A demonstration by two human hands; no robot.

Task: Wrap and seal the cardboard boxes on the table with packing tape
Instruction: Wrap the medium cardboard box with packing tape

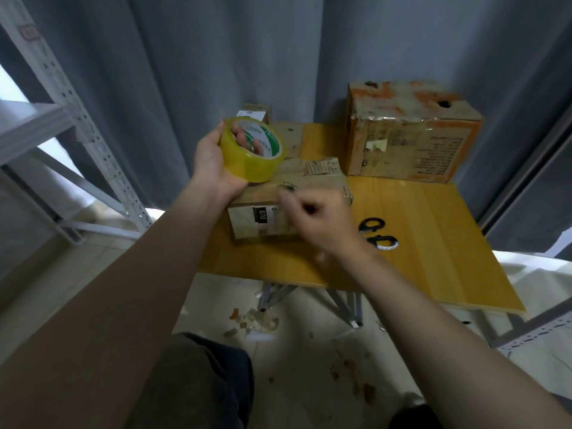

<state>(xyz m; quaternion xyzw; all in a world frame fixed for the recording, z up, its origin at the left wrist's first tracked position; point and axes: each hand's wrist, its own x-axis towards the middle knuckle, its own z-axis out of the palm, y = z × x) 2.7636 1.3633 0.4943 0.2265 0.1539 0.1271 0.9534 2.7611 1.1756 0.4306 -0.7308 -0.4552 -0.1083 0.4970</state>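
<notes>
My arms (133, 283) are bare down to the left hand (213, 162) and right hand (318, 224); dark, near-black cloth (201, 385) covers my legs at the near edge.

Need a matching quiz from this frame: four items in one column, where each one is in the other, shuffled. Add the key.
Items:
1. tape roll
2. scissors
3. large box
4. small box

Places:
A. at the far right of the table, against the curtain
B. on the table in front of the person, under the blurred right hand
C. gripped by the left hand, above a box
D. flat on the table, partly hidden behind the right wrist

Pairs: 1-C, 2-D, 3-A, 4-B
</notes>
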